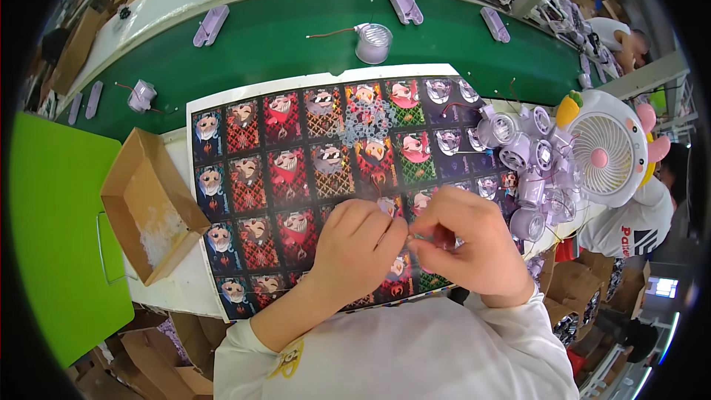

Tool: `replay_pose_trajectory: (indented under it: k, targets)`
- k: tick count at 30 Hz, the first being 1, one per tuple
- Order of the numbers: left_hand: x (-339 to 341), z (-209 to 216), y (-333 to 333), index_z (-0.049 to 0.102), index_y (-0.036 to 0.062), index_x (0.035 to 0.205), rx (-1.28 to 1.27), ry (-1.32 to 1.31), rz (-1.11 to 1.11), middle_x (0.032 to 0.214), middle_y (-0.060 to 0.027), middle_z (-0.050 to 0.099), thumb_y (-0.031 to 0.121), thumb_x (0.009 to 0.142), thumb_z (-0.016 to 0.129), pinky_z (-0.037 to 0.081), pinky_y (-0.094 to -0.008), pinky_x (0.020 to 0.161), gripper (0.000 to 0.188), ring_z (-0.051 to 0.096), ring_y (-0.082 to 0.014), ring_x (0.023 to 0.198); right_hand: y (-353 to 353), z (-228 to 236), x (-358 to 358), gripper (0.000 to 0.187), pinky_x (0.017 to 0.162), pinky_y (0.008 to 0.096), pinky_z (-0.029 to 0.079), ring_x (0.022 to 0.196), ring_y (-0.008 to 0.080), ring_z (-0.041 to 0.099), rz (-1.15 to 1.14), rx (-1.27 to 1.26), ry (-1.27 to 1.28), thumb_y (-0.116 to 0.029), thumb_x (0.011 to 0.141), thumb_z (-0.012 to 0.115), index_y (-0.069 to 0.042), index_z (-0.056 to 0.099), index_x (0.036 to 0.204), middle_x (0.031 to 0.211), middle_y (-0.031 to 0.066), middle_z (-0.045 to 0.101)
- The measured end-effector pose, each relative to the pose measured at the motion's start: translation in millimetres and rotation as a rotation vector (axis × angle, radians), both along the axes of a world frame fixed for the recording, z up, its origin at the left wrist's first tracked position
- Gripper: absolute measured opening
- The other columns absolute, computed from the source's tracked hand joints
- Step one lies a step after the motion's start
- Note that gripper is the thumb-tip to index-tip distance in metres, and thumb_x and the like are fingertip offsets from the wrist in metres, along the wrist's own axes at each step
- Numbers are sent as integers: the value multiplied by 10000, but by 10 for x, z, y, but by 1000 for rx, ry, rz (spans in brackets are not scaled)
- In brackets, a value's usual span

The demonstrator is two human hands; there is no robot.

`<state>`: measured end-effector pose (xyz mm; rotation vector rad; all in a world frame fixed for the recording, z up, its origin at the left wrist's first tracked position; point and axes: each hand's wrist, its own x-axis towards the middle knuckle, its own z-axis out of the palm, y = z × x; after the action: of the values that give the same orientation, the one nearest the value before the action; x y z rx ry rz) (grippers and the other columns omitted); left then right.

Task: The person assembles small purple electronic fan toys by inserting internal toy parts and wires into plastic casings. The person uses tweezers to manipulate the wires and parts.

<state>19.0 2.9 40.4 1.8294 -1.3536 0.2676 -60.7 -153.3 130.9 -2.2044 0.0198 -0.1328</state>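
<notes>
My left hand (359, 248) is closed, its fingers curled around a small pale purple part (386, 206) that is mostly hidden; a thin wire seems to rise from it. Close beside it, my right hand (470, 241) pinches with thumb and forefinger. What sits in that pinch is too small and covered to make out. Both hands are over a printed sheet (300, 200) with rows of cartoon figures. Beyond them on the sheet lies a pile of small clear rings (368, 120). To the right are heaped several pale purple round housings (527, 185) with thin wires.
A white fan (609, 150) with animal-like trim stands at the right. At left, an open cardboard box (152, 204) holds clear bits, near a bright green panel (63, 237). Across the back, a green belt (289, 37) carries purple shells (211, 26) and a wired round housing (372, 43).
</notes>
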Motion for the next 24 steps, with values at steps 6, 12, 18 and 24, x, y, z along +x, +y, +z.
replay_pose_trajectory:
  k: [6, 12, 18, 24]
  targets:
    - [-75, -160, -8, 645, 4, 1001, -131, -16, 6, 880, -90, 594, 111, 728, 652, 518, -404, 779, 294, 600, -276, 896, -8, -112, -73, 136, 520, 331, 458, 643, 228, 574, -40, 18, -26, 45, 750, 688, -1, 634, 866, 772, 101, 558]
    - [-33, -203, -82, 619, -4, 984, -121, 14, 4, 938, -115, 616, 75, 749, 659, 529, -433, 839, 251, 610, -316, 941, -41, -282, -109, 119, 514, 288, 435, 599, 189, 564, -161, -75, -198, 54, 744, 671, 7, 659, 853, 733, 88, 576]
    - [-20, -368, -97, 576, 8, 1068, 109, 501, -29, 961, -156, 603, 65, 798, 634, 495, -440, 777, 282, 588, -349, 910, -220, -852, -103, 92, 549, 223, 413, 636, 63, 517, -343, 1372, 45, -44, 942, 565, 11, 637, 959, 764, 33, 602]
    - [-8, -472, -129, 610, -21, 1146, 1, 623, -67, 938, -179, 632, 34, 800, 573, 488, -440, 772, 352, 602, -358, 888, 105, -951, -134, 120, 594, 219, 461, 713, 63, 584, -312, 407, 13, 44, 857, 649, 10, 692, 963, 884, 32, 624]
